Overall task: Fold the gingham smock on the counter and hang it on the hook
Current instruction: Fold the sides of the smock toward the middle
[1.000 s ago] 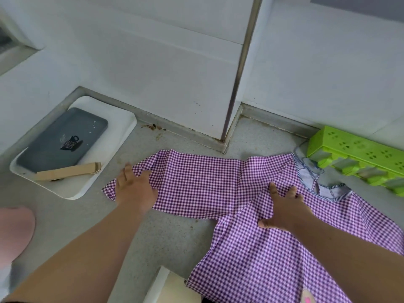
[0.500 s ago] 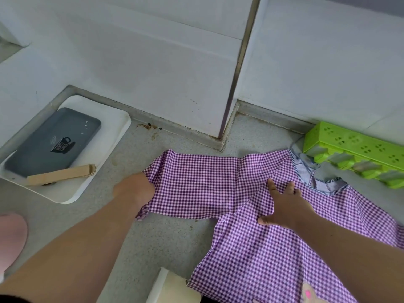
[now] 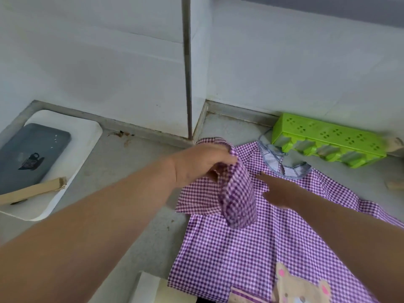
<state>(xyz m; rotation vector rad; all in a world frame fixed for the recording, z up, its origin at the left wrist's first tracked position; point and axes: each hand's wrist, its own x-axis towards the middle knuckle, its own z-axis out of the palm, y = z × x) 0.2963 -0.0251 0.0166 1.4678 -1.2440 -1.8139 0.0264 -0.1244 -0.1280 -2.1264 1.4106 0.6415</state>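
The smock [image 3: 251,248] lay face up on the grey counter [image 3: 131,171], near its right end and just in front of the green rack [image 3: 328,141]. Its long axis ran from the collar [image 3: 282,162], which pointed toward the back wall, down to the hem at the near edge, where a bear patch [image 3: 301,285] showed. The right-hand sleeve spread out toward the right edge of view.

The left hand [image 3: 201,162] was raised above the cloth, its fingers curled round the left sleeve [image 3: 238,193], which hung from the grip in a loose doubled loop over the chest. The right hand [image 3: 277,191] lay on the chest just below the collar with the fingers straight, pressing the cloth flat.

Several things could have gone wrong from there. The sleeve hung bunched, so if laid down as it was it would likely have creased or landed askew across the body. If the right hand had lifted early, the pull of the left might have dragged the whole smock sideways and spoiled the line of the fold. The collar lay very near the rack, so a tug that way might have snagged it. No hook was in view.
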